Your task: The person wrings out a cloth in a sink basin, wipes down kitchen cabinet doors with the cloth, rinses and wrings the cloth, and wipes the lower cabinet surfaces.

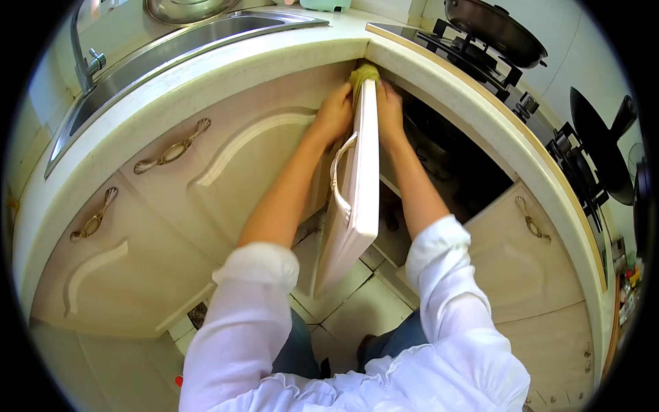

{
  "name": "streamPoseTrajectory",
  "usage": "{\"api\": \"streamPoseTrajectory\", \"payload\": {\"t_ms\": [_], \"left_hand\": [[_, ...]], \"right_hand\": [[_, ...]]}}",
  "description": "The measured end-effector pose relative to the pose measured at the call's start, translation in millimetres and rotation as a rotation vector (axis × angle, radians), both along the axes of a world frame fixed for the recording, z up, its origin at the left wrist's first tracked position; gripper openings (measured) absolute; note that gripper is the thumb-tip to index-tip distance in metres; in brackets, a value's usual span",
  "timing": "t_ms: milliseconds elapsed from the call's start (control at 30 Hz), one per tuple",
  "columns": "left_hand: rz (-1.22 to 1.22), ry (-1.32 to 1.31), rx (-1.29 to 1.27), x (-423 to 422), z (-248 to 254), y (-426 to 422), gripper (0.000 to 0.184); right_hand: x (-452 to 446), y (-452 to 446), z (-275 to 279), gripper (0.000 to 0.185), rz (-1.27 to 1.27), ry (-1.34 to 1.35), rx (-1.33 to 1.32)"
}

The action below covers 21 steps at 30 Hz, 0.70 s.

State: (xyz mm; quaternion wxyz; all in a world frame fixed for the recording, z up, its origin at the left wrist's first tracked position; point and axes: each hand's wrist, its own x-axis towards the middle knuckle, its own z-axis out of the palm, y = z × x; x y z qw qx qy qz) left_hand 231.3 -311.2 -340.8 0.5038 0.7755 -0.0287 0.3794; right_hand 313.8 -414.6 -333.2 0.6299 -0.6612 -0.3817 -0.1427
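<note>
A pale cabinet door [366,172] stands swung open toward me, seen nearly edge-on, with a curved handle [338,177] on its left face. Over the far end of its top edge lies a bunched yellow-green cloth [364,73]. My left hand [334,115] is closed on the cloth at the handle side of the door. On the inner side, my right hand [390,113] presses against the door and the cloth's other part. Most of the fingers on both hands are hidden by the door and cloth.
The open cabinet [456,154] is dark inside. A countertop [206,81] curves above, with a steel sink [175,58] and faucet [86,69] at left. At right are a gas stove [473,58], a frying pan [498,31] and a dark wok [597,151]. Floor tiles [343,295] lie below.
</note>
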Motion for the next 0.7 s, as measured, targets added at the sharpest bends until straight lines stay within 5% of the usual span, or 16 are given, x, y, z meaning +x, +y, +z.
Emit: {"api": "streamPoseTrajectory", "payload": {"t_ms": [167,300,600,700], "left_hand": [[-0.095,-0.089,-0.039,3.0,-6.9,3.4,0.02],[-0.144,-0.122,-0.065,-35.6,-16.2,-11.6,0.02],[-0.397,-0.058,-0.619,-119.1,-22.5,-49.5,0.043],[-0.431,-0.06,-0.554,-121.3,-23.3,-42.0,0.046]], "right_hand": [[-29.2,-12.7,9.6,0.037,0.021,0.21,-0.063],[-69.1,-28.9,-5.0,0.038,0.042,0.067,0.046],[-169.3,-76.1,1.2,0.037,0.031,0.1,-0.022],[-163.7,-71.8,-0.7,0.036,0.042,0.032,0.042]]}}
